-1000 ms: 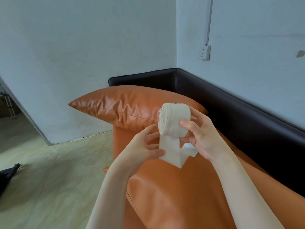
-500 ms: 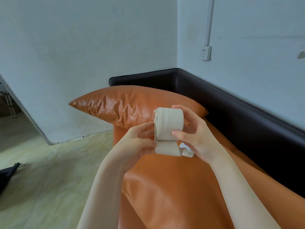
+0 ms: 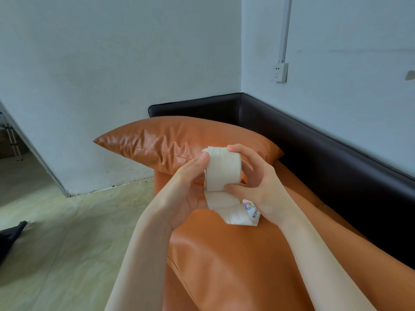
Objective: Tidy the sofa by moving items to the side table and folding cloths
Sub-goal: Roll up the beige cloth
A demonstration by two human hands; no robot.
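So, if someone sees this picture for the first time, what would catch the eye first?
Probably the rolled cream cloth at the centre, held up by both hands: the left hand touches its side and the right hand grips it, with a loose tail and label hanging below. Behind it lies a shiny orange cushion on the orange sofa seat, against the black backrest.

There are two hands, the left hand (image 3: 184, 187) and the right hand (image 3: 260, 187), and between them one rolled cream cloth (image 3: 222, 171) with one printed label (image 3: 251, 208) on its loose tail. One sofa (image 3: 235, 265) with an orange seat and dark back carries one orange cushion (image 3: 170, 140). One wall socket (image 3: 280, 72) sits on the wall, below one white cable duct (image 3: 286, 25). One dark object (image 3: 10, 236) lies on the floor at the left edge.
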